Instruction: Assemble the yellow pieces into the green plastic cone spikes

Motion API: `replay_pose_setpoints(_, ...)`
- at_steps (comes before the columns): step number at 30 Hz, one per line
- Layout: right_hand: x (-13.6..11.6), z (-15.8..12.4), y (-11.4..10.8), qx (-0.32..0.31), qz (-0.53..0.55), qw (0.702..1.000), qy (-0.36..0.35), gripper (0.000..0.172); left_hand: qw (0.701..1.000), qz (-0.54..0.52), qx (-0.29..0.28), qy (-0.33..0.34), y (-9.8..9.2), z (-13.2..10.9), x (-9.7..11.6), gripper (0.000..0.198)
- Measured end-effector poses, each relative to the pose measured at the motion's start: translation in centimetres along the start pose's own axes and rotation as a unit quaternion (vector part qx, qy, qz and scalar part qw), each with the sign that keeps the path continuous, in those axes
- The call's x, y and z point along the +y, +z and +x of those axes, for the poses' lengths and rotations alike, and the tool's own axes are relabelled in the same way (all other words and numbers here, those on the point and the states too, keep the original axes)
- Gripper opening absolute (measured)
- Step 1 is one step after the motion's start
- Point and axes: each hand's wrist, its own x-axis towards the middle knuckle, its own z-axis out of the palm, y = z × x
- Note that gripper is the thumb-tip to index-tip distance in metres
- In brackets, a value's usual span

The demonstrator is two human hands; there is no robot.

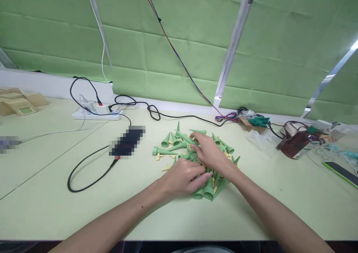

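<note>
A heap of green cone-shaped nozzles (208, 191) and small pale-yellow pieces with short stems (159, 157) lies on the table in front of me. My right hand (211, 152) reaches over the far side of the heap, its thumb and index finger closed on the wide end of a green cone (184, 137) whose tip points left. On the near left side rests my left hand (186, 174), fingers curled and thumb close to them over the pieces. Whatever it holds is hidden beneath the fingers. Other cones lie at mixed angles, several under my hands.
A blurred-out phone (127, 143) with a black cable lies left of the heap, before a white power strip (97, 113). To the right are a plastic bag (263, 141), a dark red bottle (300, 144) and a green-edged phone (341, 174). Cardboard pieces (21, 102) sit far left.
</note>
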Motion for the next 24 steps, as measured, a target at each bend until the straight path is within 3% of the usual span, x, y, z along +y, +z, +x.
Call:
replay_pose_setpoints(4,1.3,-2.0,1.9,0.077,0.127,0.989,-0.027,0.022,0.999,-0.034,0.018,0.010,-0.1,0.1,-0.2,0.042)
replay_pose_setpoints(11,2.6,-3.0,3.1,0.190,0.194,0.962,-0.041,0.023,0.998,0.021,0.021,0.057,-0.5,0.4,0.3,0.043)
replay_pose_setpoints(24,2.9,-2.7,2.9,0.256,0.238,0.936,-0.038,0.025,0.984,0.127,0.040,0.115,-2.3,0.9,1.8,0.036)
